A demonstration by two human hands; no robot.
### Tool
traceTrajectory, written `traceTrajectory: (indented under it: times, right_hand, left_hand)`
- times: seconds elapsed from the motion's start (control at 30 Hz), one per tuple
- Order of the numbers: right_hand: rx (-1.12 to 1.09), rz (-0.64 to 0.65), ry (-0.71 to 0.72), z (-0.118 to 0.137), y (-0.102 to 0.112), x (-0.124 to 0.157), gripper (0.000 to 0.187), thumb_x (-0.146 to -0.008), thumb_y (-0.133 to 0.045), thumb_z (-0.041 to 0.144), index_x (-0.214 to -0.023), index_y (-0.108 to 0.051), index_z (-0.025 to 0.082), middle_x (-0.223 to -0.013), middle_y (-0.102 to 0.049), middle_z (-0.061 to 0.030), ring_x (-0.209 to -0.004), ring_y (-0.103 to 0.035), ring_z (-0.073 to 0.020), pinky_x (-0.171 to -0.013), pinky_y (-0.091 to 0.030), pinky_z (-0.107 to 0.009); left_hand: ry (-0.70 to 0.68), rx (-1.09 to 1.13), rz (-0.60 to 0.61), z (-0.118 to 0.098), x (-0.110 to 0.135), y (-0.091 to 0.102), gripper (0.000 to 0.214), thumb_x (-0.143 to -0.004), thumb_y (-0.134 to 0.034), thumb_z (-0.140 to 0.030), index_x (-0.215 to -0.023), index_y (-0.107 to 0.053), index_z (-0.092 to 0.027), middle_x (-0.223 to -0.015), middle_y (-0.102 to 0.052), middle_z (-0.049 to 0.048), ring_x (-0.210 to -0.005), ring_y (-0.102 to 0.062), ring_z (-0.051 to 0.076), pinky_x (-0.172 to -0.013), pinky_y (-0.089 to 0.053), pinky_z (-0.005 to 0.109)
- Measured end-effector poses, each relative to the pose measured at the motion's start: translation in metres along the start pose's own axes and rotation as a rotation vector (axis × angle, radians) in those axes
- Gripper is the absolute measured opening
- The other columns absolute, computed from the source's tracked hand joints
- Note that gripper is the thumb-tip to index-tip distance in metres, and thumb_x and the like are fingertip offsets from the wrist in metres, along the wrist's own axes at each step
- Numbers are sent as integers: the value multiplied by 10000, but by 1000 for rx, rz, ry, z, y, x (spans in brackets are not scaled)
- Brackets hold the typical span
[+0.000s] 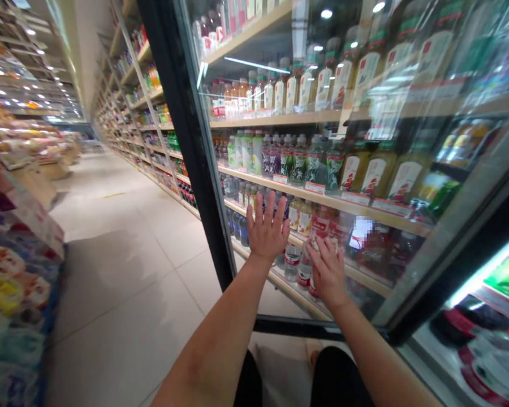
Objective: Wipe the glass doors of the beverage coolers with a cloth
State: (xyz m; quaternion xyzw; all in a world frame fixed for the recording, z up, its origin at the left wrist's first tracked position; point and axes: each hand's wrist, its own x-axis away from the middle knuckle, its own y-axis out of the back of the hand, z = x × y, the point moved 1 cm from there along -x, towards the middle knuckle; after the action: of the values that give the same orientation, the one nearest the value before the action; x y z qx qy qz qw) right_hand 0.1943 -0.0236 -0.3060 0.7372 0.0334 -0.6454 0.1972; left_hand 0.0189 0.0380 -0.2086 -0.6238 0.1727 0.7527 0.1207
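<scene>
As a shopper's arms [220,345] reach past the open glass door [411,118] of a supermarket drinks cooler [190,130], the left hand [268,234] stands open, fingers splayed, just in front of rows of bottled drinks [288,161] and gripping nothing. Just beside it, the right hand [327,272] curls around the top of a red-labelled plastic bottle [304,272] on the low shelf [369,277] inside that door.
</scene>
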Motion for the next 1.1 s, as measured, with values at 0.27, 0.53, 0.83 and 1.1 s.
traceTrajectory:
  times: [0.27, 0.53, 0.83, 1.1]
  right_hand:
    - [6, -52, -64, 21, -17, -17, 598, -996, -450, 65, -1561, -414, 259, -1505, -531, -118, -1548, -290, -210, -1289, -229, -460]
    - [11, -180, -181, -17, 1, -53, 673, -1008, -455, 120, -1636, -242, 235, -1645, -305, -150, -1563, -242, -299, -1257, -250, -598]
    - [-35, -10, 53, 8, 7, -8, 656, -976, -496, 51, -1552, -415, 353, -1419, -623, -7, -1497, -381, -116, -1304, -224, -340]
    - [18, -186, -171, -31, 19, -53, 671, -1013, -436, 128, -1641, -211, 198, -1635, -309, -182, -1575, -204, -280, -1260, -251, -602]
  left_hand:
    - [0, 49, 2, 6, -2, -5, 499, -1065, -431, -341, -1517, -509, -145, -1611, -380, 132, -1582, -81, 273, -1304, -94, 493]
    - [0, 23, 11, 1, -3, 2, 483, -1056, -439, -332, -1484, -551, -137, -1594, -411, 132, -1583, -72, 274, -1306, -83, 492]
    - [0, 50, 3, -1, 0, 10, 507, -1053, -454, -342, -1518, -517, -147, -1605, -388, 138, -1580, -98, 283, -1302, -100, 508]
    - [-8, 66, 36, -4, 3, 20, 495, -1033, -487, -300, -1505, -536, -160, -1604, -387, 136, -1579, -106, 297, -1297, -106, 537]
